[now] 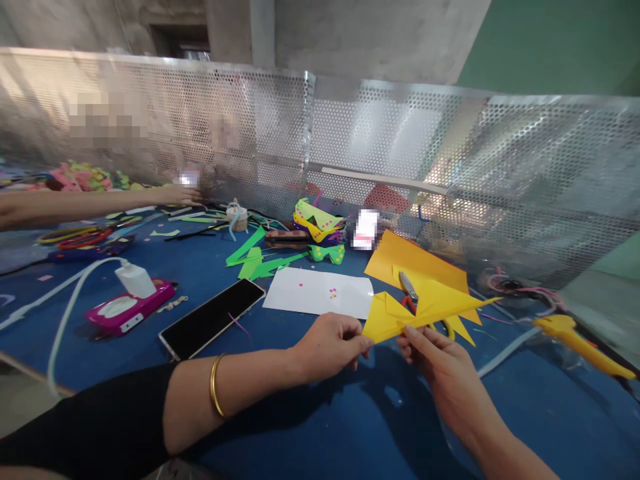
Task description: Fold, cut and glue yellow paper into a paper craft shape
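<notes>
Forearm of another person (pixel 75 203), upper left of the frame, reaches across the blue table (pixel 350 427) toward a litter of coloured scraps. Pink device with white charger (pixel 129 301), left of centre, lies flat beside a dark phone (pixel 213 318). Green paper cut-outs (pixel 257 260) and a white sheet (pixel 320 292) occupy the middle, with a stack of yellow zigzag pieces (pixel 316 223) above them. Left hand (pixel 330 347), lower centre, gold bangle on its wrist, pinches the left tip of a yellow cut paper piece (pixel 425 307). Right hand (pixel 445 373), just right of it, grips the lower edge of the same piece, held clear of the table. Jagged points are already cut on its lower edge, so shaping looks partly done. Scissors (pixel 411 293) rest on the larger yellow sheet (pixel 400 260) behind. Yellow-handled tool (pixel 580 337) lies at far right.
</notes>
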A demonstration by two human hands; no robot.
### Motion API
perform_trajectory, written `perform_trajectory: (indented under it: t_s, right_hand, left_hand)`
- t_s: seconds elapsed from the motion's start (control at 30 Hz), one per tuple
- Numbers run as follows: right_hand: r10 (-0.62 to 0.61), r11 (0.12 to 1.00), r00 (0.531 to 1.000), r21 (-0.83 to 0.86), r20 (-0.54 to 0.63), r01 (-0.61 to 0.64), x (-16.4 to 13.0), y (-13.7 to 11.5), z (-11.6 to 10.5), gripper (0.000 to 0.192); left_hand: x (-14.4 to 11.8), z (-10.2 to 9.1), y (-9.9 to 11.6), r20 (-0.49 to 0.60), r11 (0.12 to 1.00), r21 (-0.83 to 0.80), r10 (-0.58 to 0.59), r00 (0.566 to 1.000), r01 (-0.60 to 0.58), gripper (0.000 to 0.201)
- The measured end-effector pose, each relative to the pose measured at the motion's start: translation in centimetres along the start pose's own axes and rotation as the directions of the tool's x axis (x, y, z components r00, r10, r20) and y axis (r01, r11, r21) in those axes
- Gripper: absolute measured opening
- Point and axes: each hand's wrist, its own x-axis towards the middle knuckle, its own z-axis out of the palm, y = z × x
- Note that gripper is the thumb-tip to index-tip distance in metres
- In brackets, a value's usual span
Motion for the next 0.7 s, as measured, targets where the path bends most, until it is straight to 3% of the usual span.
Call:
perform_trajectory:
  t_s: [0.23, 0.4, 0.5, 0.7]
  right_hand:
    - [-0.044, 0.996, 0.999, -0.074, 0.000, 0.044, -0.4, 0.4, 0.2, 0.040]
    - [-0.123, 0.988, 0.992, -0.092, -0.019, 0.120, -0.5, 0.1, 0.0, 0.038]
    - [-0.125, 0.986, 0.992, -0.111, 0.017, 0.126, -0.7, 0.2, 0.0, 0.039]
    - [-0.100, 0.980, 0.990, -0.165, 0.101, 0.115, -1.3, 0.5, 0.6, 0.042]
  left_hand:
    - [-0.5, 0.3, 0.3, 0.046, 0.999, -0.030, -0.044, 0.998, 0.045, 0.024]
    - [-0.6, 0.3, 0.7, 0.159, 0.974, -0.197, -0.082, 0.984, 0.113, 0.032]
    - [-0.5, 0.3, 0.5, 0.182, 0.960, -0.235, -0.112, 0.977, 0.153, 0.039]
    - [-0.4, 0.6, 0.1, 0.193, 0.966, -0.221, -0.093, 0.977, 0.136, 0.031]
